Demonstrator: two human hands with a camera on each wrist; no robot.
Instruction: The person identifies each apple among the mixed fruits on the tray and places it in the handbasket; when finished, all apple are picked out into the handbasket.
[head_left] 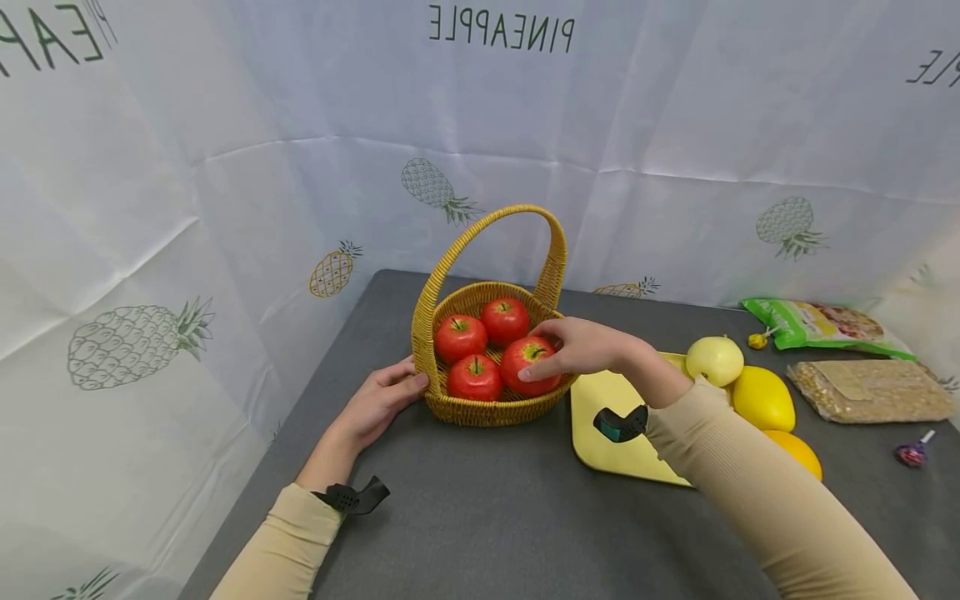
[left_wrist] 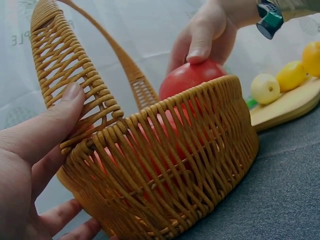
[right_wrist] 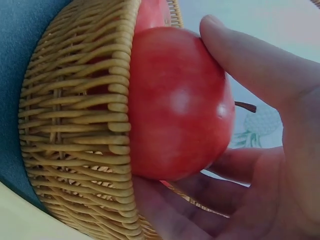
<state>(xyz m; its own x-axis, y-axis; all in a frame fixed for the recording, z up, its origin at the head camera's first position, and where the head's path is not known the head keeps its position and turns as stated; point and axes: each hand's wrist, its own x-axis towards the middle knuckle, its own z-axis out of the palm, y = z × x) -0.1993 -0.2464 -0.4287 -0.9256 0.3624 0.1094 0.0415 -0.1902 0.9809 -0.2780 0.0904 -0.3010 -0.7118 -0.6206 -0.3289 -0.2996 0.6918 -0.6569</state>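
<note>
A yellow wicker basket (head_left: 480, 414) with a tall arched handle (left_wrist: 75, 65) stands on the dark table. Three red apples sit inside; one is the front-left apple (head_left: 474, 379). My right hand (head_left: 588, 346) grips a fourth red apple (right_wrist: 180, 105) at the basket's right side, its thumb on one side and fingers on the other. In the right wrist view this apple bulges above the woven rim, its lower part hidden by the wall. My left hand (head_left: 382, 404) rests against the basket's outer left side, thumb (left_wrist: 67, 105) along the handle's base and fingers spread on the wall.
Right of the basket lies a yellow tray (head_left: 600, 442), partly under my right forearm. Beside the forearm are a pale round fruit (head_left: 714, 360), a yellow mango (head_left: 763, 398) and an orange fruit (head_left: 797, 452). Farther right lie a green packet (head_left: 832, 325), a grain bag (head_left: 870, 392) and two lollipops (head_left: 911, 452).
</note>
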